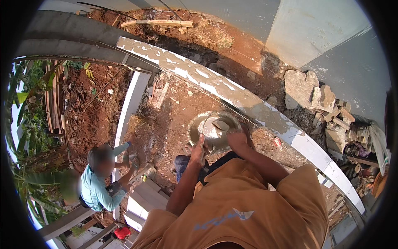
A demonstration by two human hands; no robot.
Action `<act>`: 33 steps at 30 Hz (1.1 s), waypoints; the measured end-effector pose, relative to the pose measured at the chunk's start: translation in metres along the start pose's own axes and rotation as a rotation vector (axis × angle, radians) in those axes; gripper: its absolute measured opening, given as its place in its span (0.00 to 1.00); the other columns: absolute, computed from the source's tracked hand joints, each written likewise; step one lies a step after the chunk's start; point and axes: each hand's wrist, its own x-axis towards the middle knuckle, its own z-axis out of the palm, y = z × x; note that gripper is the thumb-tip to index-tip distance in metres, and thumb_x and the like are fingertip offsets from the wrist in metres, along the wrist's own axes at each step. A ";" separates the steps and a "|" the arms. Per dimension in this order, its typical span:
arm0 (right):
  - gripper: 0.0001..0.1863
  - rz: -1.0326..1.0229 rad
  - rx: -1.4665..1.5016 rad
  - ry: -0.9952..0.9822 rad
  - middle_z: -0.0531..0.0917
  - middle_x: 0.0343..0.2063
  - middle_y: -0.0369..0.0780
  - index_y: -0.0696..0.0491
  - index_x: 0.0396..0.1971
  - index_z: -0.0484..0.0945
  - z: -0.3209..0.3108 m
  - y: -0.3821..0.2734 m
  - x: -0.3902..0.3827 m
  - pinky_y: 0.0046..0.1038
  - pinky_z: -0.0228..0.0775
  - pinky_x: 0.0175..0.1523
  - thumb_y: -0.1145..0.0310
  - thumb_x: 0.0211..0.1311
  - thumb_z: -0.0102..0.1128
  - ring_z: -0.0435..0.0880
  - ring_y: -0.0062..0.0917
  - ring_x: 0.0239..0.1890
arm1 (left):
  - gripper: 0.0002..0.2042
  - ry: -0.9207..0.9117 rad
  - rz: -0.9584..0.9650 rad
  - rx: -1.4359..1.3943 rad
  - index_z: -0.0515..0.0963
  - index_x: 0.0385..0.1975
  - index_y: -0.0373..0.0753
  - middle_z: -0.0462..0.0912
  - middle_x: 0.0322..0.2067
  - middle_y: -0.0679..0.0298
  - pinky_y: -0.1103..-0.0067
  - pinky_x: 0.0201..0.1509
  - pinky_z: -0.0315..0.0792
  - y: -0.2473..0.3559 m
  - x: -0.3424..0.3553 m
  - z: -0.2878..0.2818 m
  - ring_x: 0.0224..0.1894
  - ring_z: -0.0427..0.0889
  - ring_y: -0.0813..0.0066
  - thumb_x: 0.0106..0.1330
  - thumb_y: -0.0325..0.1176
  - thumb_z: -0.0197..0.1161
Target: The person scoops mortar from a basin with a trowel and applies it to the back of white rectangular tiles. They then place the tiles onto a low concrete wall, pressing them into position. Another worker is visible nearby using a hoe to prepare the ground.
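In front of my body is a round basin point(193, 129) with a mortar-smeared rim and wet grey mortar inside. My left hand point(199, 150) grips the basin's near left rim, its thumb side up against the edge. Closed in a fist over the near right rim is my right hand point(237, 140). A flat grey trowel blade point(220, 125) lies over the mortar just beyond that fist; the handle is hidden by the hand. Past the basin runs a low white block wall point(203, 79), with patches of grey mortar along its top.
A person in a light blue shirt point(99, 186) crouches at left beside another white wall point(129, 103). Pale blocks point(145, 197) are stacked near my left side. Broken concrete point(300, 87) and rubble lie at right. A string runs along the long wall.
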 end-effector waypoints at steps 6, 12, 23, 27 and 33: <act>0.15 0.126 0.140 -0.200 0.87 0.41 0.47 0.52 0.47 0.83 0.012 -0.034 0.028 0.44 0.79 0.45 0.65 0.63 0.56 0.88 0.41 0.44 | 0.29 0.049 0.049 -0.086 0.70 0.19 0.44 0.63 0.16 0.70 0.79 0.23 0.57 0.012 -0.019 -0.007 0.18 0.62 0.78 0.68 0.65 0.58; 0.31 0.189 0.510 -0.102 0.86 0.46 0.47 0.50 0.59 0.78 -0.113 0.030 -0.078 0.39 0.76 0.53 0.56 0.54 0.69 0.85 0.42 0.49 | 0.30 0.042 0.017 -0.087 0.70 0.20 0.44 0.63 0.17 0.71 0.80 0.24 0.57 0.013 -0.003 -0.009 0.18 0.62 0.78 0.66 0.67 0.59; 0.35 0.485 0.906 0.259 0.84 0.53 0.45 0.46 0.63 0.76 -0.122 0.148 -0.263 0.31 0.74 0.57 0.62 0.52 0.74 0.84 0.31 0.51 | 0.29 0.079 -0.011 -0.063 0.66 0.20 0.48 0.58 0.11 0.73 0.80 0.20 0.56 0.011 0.034 -0.008 0.14 0.59 0.77 0.66 0.69 0.57; 0.35 0.546 0.581 0.446 0.84 0.50 0.44 0.43 0.64 0.75 -0.076 0.200 -0.313 0.36 0.76 0.55 0.62 0.52 0.73 0.84 0.38 0.49 | 0.28 0.015 -0.018 -0.026 0.67 0.22 0.48 0.57 0.11 0.73 0.72 0.25 0.66 0.002 0.070 -0.017 0.15 0.60 0.74 0.70 0.68 0.51; 0.28 0.652 0.318 0.423 0.84 0.48 0.43 0.44 0.59 0.78 -0.100 0.193 -0.359 0.38 0.78 0.51 0.63 0.55 0.68 0.85 0.42 0.48 | 0.29 0.047 -0.090 -0.108 0.67 0.21 0.47 0.58 0.10 0.71 0.72 0.23 0.64 -0.005 0.081 -0.006 0.14 0.61 0.72 0.70 0.68 0.51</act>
